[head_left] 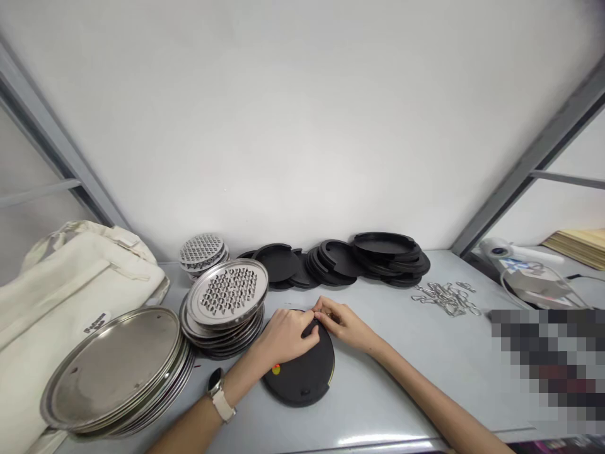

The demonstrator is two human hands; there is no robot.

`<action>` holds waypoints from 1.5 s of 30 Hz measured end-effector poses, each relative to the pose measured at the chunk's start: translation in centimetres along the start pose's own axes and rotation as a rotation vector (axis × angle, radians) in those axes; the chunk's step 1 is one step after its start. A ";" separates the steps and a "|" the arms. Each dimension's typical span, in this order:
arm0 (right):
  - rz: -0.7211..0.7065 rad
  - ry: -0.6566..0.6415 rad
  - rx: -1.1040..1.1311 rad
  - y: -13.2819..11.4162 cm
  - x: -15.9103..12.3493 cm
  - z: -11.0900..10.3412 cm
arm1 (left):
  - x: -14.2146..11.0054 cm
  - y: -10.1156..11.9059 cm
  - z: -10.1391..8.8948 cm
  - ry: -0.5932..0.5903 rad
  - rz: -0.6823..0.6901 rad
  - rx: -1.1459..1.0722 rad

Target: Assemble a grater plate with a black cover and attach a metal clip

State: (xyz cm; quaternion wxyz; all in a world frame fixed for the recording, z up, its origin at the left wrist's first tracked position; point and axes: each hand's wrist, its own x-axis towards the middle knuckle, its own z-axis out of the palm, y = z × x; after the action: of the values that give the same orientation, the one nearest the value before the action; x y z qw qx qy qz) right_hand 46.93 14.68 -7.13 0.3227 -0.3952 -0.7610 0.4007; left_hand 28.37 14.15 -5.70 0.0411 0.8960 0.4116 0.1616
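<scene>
Currently two-handed at the far rim of a black disc.

Got the disc [300,378] flat on the table [382,403], between both hands, probably for equal reach. Using the left hand [286,334] over its upper part, with fingers [307,317] bent toward the far rim and thumb above the black face, likely to stop sliding or turning. Bringing the right hand [344,321] in from the side, with thumb and forefinger drawn together at the same spot, close against the left fingertips. Can't make out the thing pinched, if any, in either hand: too small and mostly covered by knuckles. Could be a small part, could be just rim.

Seeing spare discs [278,261] piled along the wall [293,126], apparently parked there to stay out of the forearms' way. Also clips [447,299] in a loose, spread heap at right, probably for easy picking by that hand. At left, graters [231,293] stacked face up, likely to save space. Further left, trays [123,366] nested the same way, just beside the bag [89,265].
</scene>
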 end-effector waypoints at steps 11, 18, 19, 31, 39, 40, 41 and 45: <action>-0.012 -0.002 0.027 0.1 0.0 0.2 | 0.0 -0.1 0.1 0.008 -0.005 -0.019; 0.000 0.029 0.004 0.1 -0.1 0.4 | 0.1 0.0 0.1 0.010 -0.016 -0.039; 0.002 0.031 0.002 0.1 -0.1 0.4 | 0.1 0.0 0.1 0.011 -0.017 -0.037; -0.009 0.065 0.004 0.3 -0.4 0.8 | 0.3 0.0 0.1 0.004 -0.007 -0.028; -0.025 0.090 -0.010 0.1 -0.8 1.1 | 0.3 0.1 0.0 -0.012 -0.015 -0.014; -0.024 0.092 -0.010 0.0 -0.8 1.1 | 0.3 0.1 0.0 -0.013 -0.016 -0.013; -0.023 0.093 -0.010 0.0 -0.8 1.1 | 0.3 0.1 0.1 -0.015 -0.016 -0.011; -0.022 0.106 -0.015 -0.2 -0.9 1.2 | 0.3 0.2 0.0 -0.022 -0.020 -0.003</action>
State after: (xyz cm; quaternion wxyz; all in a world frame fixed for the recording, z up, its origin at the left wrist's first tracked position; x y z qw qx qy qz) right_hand 46.31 13.41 -7.68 0.3640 -0.4102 -0.7500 0.3698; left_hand 28.67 14.27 -5.57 0.0484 0.8935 0.4197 0.1520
